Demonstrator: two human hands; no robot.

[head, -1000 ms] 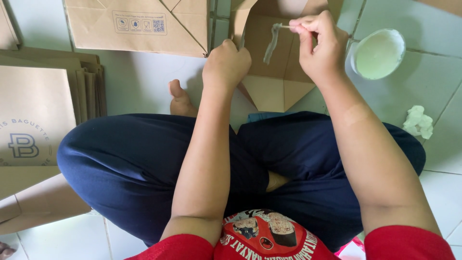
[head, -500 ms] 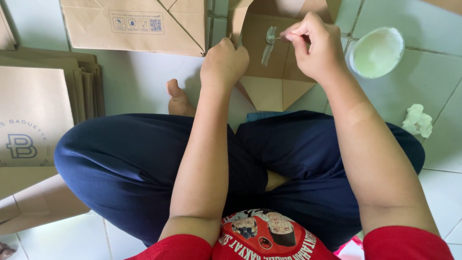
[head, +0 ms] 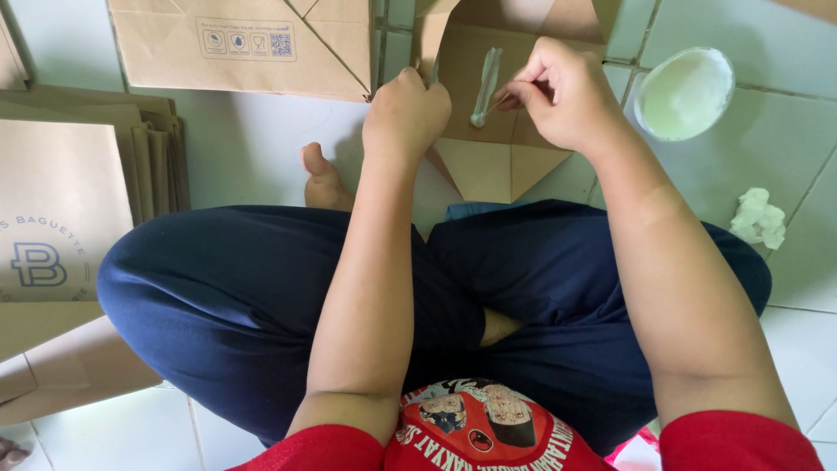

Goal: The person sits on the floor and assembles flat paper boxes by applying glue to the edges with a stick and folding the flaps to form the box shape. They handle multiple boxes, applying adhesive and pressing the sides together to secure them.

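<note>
The right hand pinches a thin stick, seemingly a small brush, against the open brown paper bag lying on the tiled floor. The left hand is closed on the bag's edge. A bowl of pale paste sits just right, stacked bags left.

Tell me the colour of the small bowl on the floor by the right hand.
The bowl is pale green with whitish contents, clearest in the head view, beside the right hand.
</note>
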